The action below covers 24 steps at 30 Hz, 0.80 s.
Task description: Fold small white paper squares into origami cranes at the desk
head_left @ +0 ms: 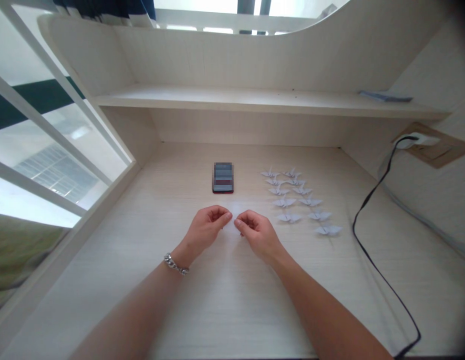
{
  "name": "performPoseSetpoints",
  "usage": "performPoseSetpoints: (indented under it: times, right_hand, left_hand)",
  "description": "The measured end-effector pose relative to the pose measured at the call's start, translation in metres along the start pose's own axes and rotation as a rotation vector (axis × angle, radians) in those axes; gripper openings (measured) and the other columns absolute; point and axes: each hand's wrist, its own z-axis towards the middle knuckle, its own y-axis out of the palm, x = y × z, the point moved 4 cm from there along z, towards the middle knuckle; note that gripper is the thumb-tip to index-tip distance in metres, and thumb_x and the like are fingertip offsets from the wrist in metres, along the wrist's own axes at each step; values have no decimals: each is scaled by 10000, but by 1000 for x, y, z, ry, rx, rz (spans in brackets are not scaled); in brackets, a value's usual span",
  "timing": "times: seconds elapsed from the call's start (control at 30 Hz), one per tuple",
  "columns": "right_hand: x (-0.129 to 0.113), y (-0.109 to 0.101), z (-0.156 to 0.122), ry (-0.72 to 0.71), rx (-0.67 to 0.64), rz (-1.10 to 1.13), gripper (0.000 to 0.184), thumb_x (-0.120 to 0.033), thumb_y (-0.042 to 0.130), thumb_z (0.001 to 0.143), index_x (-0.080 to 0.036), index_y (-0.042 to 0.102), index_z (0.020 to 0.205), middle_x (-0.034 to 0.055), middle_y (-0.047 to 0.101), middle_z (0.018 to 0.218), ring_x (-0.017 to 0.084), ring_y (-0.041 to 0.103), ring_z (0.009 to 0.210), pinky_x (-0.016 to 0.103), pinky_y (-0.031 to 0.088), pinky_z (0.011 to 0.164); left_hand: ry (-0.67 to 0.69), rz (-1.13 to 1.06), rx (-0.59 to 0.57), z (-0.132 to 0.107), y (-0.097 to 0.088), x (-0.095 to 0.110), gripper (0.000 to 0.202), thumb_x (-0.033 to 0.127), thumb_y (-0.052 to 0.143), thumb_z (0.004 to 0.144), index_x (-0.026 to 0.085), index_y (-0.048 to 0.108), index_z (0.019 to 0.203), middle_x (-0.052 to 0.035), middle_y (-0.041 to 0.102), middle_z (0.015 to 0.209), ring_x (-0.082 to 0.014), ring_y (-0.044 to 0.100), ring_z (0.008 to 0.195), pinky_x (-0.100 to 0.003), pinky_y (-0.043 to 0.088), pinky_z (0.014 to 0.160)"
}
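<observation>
Over the middle of the desk, my left hand [210, 223] and my right hand [258, 230] face each other, fingertips a small gap apart. Both are closed in a pinch, thumb against fingers. Between them shows a small piece of white paper [235, 207], pale against the desk; its folds are hard to make out, and the fingers hide part of it. To the right of my right hand stand several folded white paper cranes [290, 218] in two slanting columns. A phone [223, 177] with a lit, blurred screen lies just beyond my hands.
A black cable [362, 242] runs from a wall socket [437, 144] down the desk's right side. Above the back of the desk is a shelf [232, 98] with a flat bluish item [386, 96] at its right. White rails [48, 120] border the left side.
</observation>
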Motion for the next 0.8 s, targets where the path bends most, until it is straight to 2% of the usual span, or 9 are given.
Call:
performPoseSetpoints:
  times: [0.1,0.2,0.37,0.6,0.8]
  right_hand:
    - [-2,-1,-1,-4,5,-30,131,-283,507,783,-175,582,770,-13,545,661,115,484,611,231,374,556]
    - [-2,-1,0,4,1,-72,113,-257,510,764,-173,566,715,-23,525,624,111,463,586,227,351,534]
    - [8,-2,4,74,-10,16,111,-200,526,684,-175,473,591,-51,448,537,95,394,518,218,295,479]
    - [15,3,8,129,-36,142,74,-143,489,625,-176,487,559,-53,478,478,95,407,474,222,313,484]
    - [10,-2,6,107,-20,141,81,-136,492,629,-171,499,557,-43,494,483,99,422,482,225,324,493]
  left_hand:
    - [62,65,-11,-1,2,-2,211,338,574,769,129,604,761,-12,572,692,-105,487,629,-222,387,588]
    - [96,126,-28,-3,6,-5,213,345,560,777,137,602,762,-19,581,704,-120,504,651,-231,395,603]
    - [69,68,-54,-3,14,-6,212,340,576,757,137,586,700,-4,556,646,-109,483,588,-218,375,543]
    - [0,-18,96,3,2,-10,246,363,611,711,122,590,669,-4,544,603,-102,465,547,-220,368,518]
    - [9,-14,140,6,-9,-7,237,358,619,707,125,593,680,3,544,599,-97,461,543,-213,357,510]
